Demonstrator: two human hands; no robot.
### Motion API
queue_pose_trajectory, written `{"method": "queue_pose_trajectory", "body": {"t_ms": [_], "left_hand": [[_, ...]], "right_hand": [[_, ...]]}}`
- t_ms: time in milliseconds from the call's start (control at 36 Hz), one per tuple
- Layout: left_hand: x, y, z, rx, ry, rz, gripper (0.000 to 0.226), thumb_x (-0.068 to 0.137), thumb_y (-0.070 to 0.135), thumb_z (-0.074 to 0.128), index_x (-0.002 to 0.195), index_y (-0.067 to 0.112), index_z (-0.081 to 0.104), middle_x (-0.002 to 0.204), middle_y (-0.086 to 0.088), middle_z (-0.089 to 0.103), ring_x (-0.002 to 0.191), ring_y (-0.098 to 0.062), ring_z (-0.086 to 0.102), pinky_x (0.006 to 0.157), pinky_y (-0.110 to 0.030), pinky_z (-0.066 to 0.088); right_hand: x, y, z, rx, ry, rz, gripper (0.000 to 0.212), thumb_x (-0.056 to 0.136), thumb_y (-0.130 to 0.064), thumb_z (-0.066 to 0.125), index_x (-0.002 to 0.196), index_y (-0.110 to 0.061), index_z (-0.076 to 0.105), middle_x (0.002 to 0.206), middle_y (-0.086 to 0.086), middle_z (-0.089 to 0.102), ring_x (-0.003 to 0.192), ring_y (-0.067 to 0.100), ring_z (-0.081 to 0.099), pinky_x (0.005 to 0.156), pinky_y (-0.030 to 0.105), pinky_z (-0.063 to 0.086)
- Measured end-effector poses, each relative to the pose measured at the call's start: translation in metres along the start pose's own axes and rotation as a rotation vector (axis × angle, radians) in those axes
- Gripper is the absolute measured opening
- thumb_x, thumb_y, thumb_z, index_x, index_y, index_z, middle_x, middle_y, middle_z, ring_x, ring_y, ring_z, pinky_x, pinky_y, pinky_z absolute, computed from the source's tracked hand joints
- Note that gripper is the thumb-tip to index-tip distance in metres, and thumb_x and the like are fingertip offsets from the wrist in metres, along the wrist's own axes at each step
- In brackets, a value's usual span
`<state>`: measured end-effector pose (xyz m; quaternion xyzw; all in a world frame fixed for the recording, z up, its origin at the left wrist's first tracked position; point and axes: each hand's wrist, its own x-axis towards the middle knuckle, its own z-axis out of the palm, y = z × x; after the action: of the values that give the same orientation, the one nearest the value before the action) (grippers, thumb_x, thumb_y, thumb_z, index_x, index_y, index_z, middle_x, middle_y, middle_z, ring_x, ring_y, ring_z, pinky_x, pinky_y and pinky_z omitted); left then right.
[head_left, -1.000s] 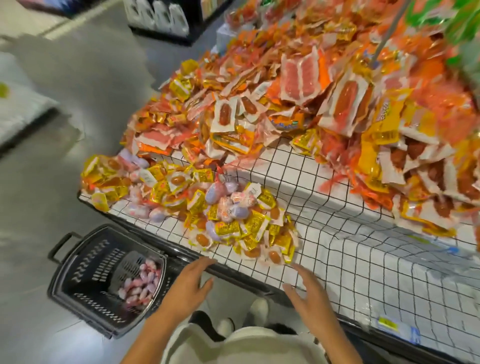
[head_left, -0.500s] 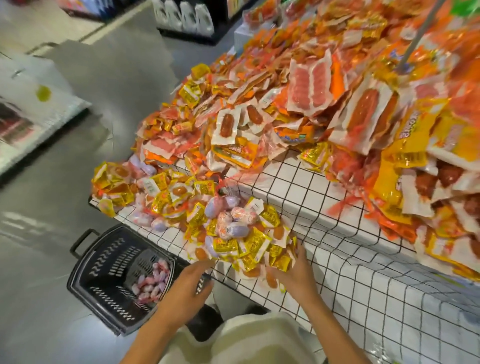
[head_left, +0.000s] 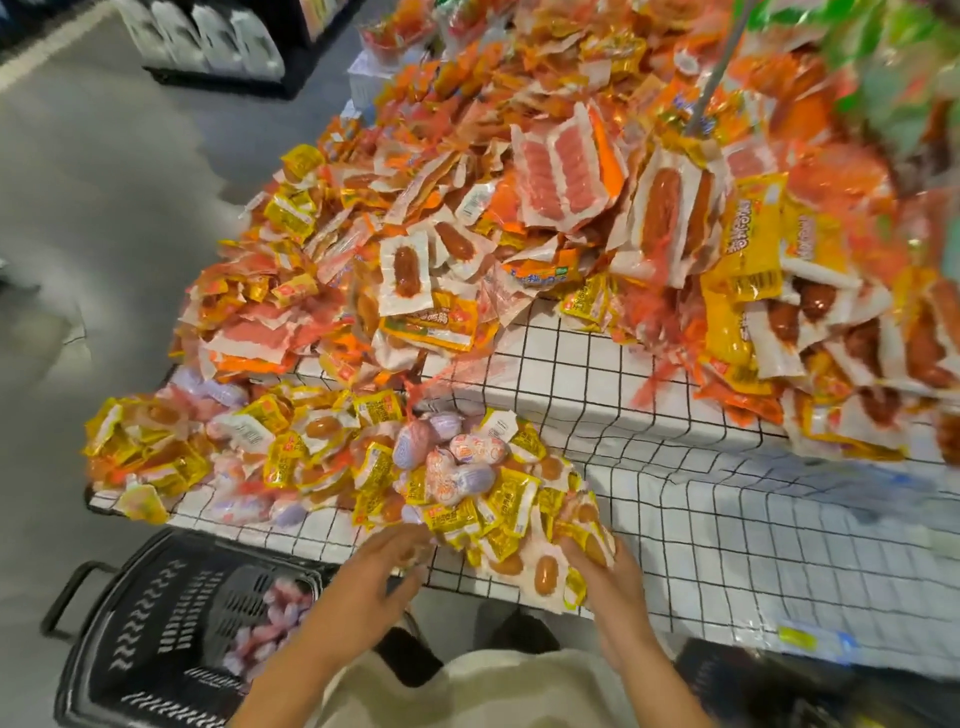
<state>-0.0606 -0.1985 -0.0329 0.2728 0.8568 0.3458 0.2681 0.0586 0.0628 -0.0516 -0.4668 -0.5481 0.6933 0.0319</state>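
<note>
Yellow snack packs (head_left: 501, 512) lie in a low pile at the near edge of the bench (head_left: 727, 525), right in front of the fingers and touching them. The left hand (head_left: 371, 584) comes in from the left side. Its fingers (head_left: 402, 545) are spread and mostly straight, and the tips meet the nearest packs without holding any. It looks like a wall that keeps the packs from sliding off the edge. The right hand (head_left: 610, 579) is on the other side of the pile. Its fingers (head_left: 575, 555) curl over a few packs at the pile's right edge and seem to hold them, though some fingertips are hidden under the wrappers. With one hand on each side, the person is probably scooping the packs together to lift a bunch at once. Some round pink and purple packs (head_left: 457, 460) sit on top of the pile, just past the fingertips. Down on the floor, left of the left hand and below the bench edge, stands a black basket (head_left: 124, 618). It already has pink packs (head_left: 280, 616) inside. It stands close, so a handful only needs a short trip. Far beyond the fingers, a big heap of orange packs (head_left: 519, 218) is piled higher on the bench.
</note>
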Motion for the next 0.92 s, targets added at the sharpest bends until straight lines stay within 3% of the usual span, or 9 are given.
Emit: {"method": "queue_pose_trajectory", "body": {"t_ms": [222, 417, 500, 583, 639, 722, 778, 833, 917], "left_hand": [[0.011, -0.009, -0.002, -0.036, -0.096, 0.096, 0.037, 0.1, 0.029, 0.057, 0.13, 0.05, 0.052, 0.131, 0.035, 0.05, 0.121, 0.012, 0.046, 0.1, -0.01, 0.037], [0.023, 0.01, 0.009, -0.184, -0.169, 0.058, 0.031, 0.098, 0.028, 0.062, 0.128, 0.036, 0.062, 0.115, 0.029, 0.063, 0.111, 0.007, 0.058, 0.103, -0.03, 0.047], [0.027, 0.024, 0.011, -0.404, -0.22, -0.063, 0.03, 0.094, 0.049, 0.061, 0.123, 0.042, 0.065, 0.114, 0.026, 0.069, 0.113, 0.005, 0.06, 0.104, -0.028, 0.048], [0.03, 0.038, 0.01, -0.711, -0.351, -0.225, 0.056, 0.079, 0.075, 0.063, 0.128, 0.047, 0.061, 0.13, 0.021, 0.065, 0.122, 0.001, 0.058, 0.097, -0.021, 0.05], [0.032, 0.044, 0.012, -1.065, -0.466, -0.341, 0.073, 0.069, 0.079, 0.068, 0.13, 0.039, 0.063, 0.133, 0.012, 0.066, 0.122, -0.01, 0.062, 0.091, -0.03, 0.055], [0.03, 0.044, 0.021, -1.575, -0.606, -0.327, 0.078, 0.091, 0.067, 0.052, 0.151, 0.019, 0.041, 0.157, -0.019, 0.038, 0.144, -0.041, 0.037, 0.111, -0.061, 0.035], [0.026, 0.045, 0.023, -1.763, -0.608, -0.344, 0.078, 0.094, 0.059, 0.056, 0.153, 0.012, 0.036, 0.159, -0.027, 0.027, 0.146, -0.048, 0.028, 0.114, -0.068, 0.024], [0.023, 0.045, 0.026, -1.743, -0.556, -0.396, 0.077, 0.077, 0.046, 0.083, 0.139, 0.008, 0.057, 0.149, -0.027, 0.046, 0.135, -0.047, 0.046, 0.102, -0.065, 0.041], [0.019, 0.041, 0.031, -1.737, -0.431, -0.411, 0.076, 0.068, 0.028, 0.093, 0.132, 0.001, 0.061, 0.142, -0.027, 0.053, 0.128, -0.044, 0.055, 0.095, -0.058, 0.05]], "right_hand": [[-0.04, 0.001, -0.019, 0.01, 0.215, -0.07, 0.028, 0.083, -0.022, 0.082, 0.106, -0.023, 0.066, 0.096, 0.004, 0.078, 0.093, 0.028, 0.075, 0.088, 0.05, 0.059], [-0.068, -0.031, -0.026, 0.008, 0.138, -0.19, 0.026, 0.074, -0.03, 0.081, 0.095, -0.033, 0.068, 0.095, 0.001, 0.078, 0.088, 0.018, 0.075, 0.073, 0.033, 0.054], [-0.073, -0.046, -0.026, 0.056, 0.026, -0.2, 0.036, 0.07, -0.027, 0.083, 0.104, -0.027, 0.069, 0.104, 0.007, 0.078, 0.097, 0.023, 0.075, 0.082, 0.039, 0.054], [-0.072, -0.057, -0.028, 0.164, -0.167, -0.137, 0.051, 0.073, -0.014, 0.083, 0.122, -0.019, 0.068, 0.121, 0.015, 0.073, 0.114, 0.031, 0.07, 0.097, 0.046, 0.055], [-0.071, -0.063, -0.026, 0.25, -0.3, -0.058, 0.058, 0.071, -0.003, 0.087, 0.125, -0.015, 0.068, 0.124, 0.02, 0.07, 0.116, 0.036, 0.068, 0.092, 0.044, 0.058], [-0.067, -0.065, -0.016, 0.295, -0.408, 0.046, 0.067, 0.062, 0.001, 0.09, 0.125, -0.007, 0.067, 0.12, 0.025, 0.07, 0.109, 0.04, 0.07, 0.078, 0.041, 0.061], [-0.064, -0.066, -0.003, 0.254, -0.453, 0.055, 0.07, 0.061, -0.006, 0.09, 0.126, -0.008, 0.065, 0.121, 0.023, 0.071, 0.111, 0.039, 0.069, 0.083, 0.044, 0.06], [-0.063, -0.068, 0.01, 0.15, -0.472, 0.006, 0.067, 0.067, -0.013, 0.089, 0.129, -0.015, 0.064, 0.123, 0.016, 0.072, 0.116, 0.035, 0.068, 0.096, 0.048, 0.056], [-0.06, -0.074, 0.025, -0.198, -0.442, -0.204, 0.055, 0.076, -0.038, 0.086, 0.125, -0.037, 0.063, 0.122, -0.002, 0.073, 0.114, 0.019, 0.069, 0.104, 0.047, 0.052]]}}
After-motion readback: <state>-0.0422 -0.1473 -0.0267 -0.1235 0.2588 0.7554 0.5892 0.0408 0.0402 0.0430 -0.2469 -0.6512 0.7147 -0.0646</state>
